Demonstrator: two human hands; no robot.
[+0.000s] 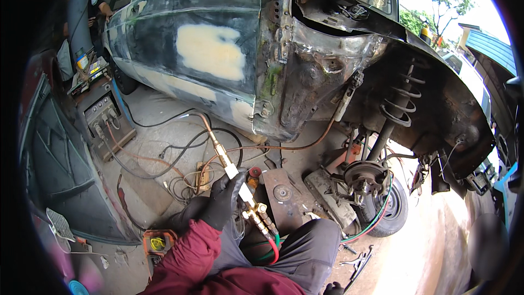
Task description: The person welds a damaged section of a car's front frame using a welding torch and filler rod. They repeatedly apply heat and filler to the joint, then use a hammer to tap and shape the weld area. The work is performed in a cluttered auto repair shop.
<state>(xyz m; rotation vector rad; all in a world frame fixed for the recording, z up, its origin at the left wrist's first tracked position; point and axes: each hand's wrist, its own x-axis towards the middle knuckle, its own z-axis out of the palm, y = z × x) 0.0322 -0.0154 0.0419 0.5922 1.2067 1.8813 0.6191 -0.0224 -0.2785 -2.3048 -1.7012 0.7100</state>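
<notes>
My left hand (221, 201), in a black glove, is closed around the pale handle of a gas torch (220, 153). The torch slants up and away, its coppery tube pointing toward the car. At its near end are brass valves, where a red hose (274, 252) and a green hose join between my knees. At the bottom edge, right of my knee, a bit of black glove (333, 288) shows, seemingly my right hand. Its fingers are mostly cut off, so its hold is hidden. Ahead stands a stripped car body (218, 49) with a bare, rusty front end.
A welding machine (106, 117) stands left, its cables looping over the floor. A loose car door (65, 158) leans nearby. Right are a coil spring strut (396, 112), brake hub (365, 177), wheel (390, 210) and pliers (357, 265). A person (95, 0) stands far left beside a gas cylinder (79, 16).
</notes>
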